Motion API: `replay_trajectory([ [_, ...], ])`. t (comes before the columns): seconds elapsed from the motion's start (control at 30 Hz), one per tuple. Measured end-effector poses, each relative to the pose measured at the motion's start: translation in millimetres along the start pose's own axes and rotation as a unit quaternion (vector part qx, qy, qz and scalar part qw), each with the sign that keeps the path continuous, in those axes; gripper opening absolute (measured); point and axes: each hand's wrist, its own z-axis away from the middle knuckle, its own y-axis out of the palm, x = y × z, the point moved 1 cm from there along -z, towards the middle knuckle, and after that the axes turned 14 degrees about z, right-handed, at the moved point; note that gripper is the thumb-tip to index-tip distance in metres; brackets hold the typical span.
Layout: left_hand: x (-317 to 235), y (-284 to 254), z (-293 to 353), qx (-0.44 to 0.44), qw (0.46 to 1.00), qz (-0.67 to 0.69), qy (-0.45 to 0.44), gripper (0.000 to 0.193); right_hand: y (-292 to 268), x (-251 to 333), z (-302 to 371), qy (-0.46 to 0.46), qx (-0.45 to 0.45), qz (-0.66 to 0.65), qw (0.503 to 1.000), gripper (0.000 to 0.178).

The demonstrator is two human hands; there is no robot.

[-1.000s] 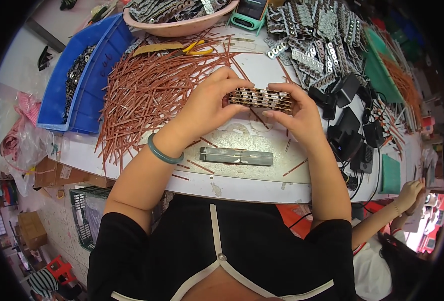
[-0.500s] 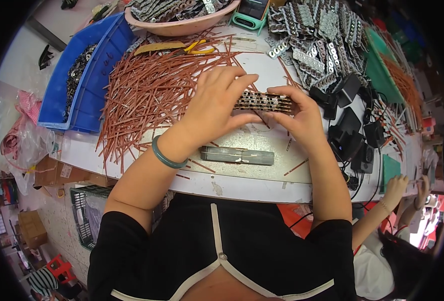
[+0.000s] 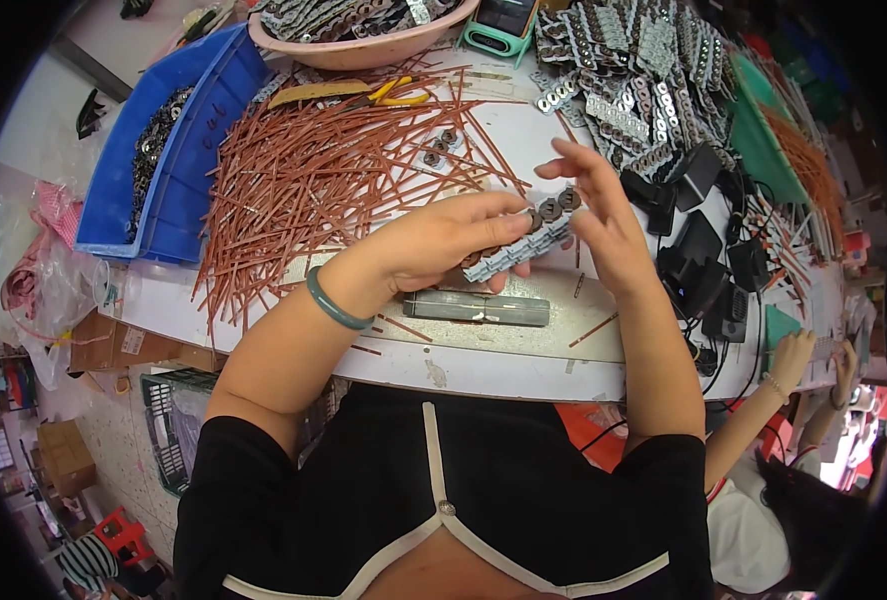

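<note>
left hand (image 3: 443, 240) clamped on grey parts strip (image 3: 523, 245) mid-frame, right hand (image 3: 598, 215) fingers spread apart, blue bin (image 3: 198, 150) of metal bits upper left, pink bowl (image 3: 363, 50) of strips up top

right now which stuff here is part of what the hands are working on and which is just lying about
In use: grey strip with dark rings, left hand, right hand.
Lying about: copper rods, grey bar, blue bin, pink bowl, yellow-handled pliers.

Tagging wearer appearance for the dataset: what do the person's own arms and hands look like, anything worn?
Both forearms are bare, no gloves. The left hand has a smooth green bangle at the wrist; the right hand and its wrist carry nothing visible. Short black sleeves cover the upper arms, part of a black top with pale trim at the neckline. No rings or watch can be made out on the fingers.
</note>
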Motion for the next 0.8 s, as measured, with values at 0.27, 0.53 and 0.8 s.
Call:
replay_trajectory([
  [0.27,0.6,-3.8,-2.3,0.0,0.993,0.086,-0.084,0.044,11.7,0.5,-2.1,0.098,-0.011,0.007,0.995,0.025],
  [0.53,9.8,-4.4,-5.5,0.007,0.989,-0.149,-0.006,0.046,13.6,-10.1,-3.3,0.134,-0.018,0.032,0.99,0.023],
  [0.8,12.4,-5.3,-8.2,-0.002,0.999,-0.037,-0.036,0.039,12.6,-9.5,-2.8,0.139,-0.026,0.048,0.989,0.024],
])
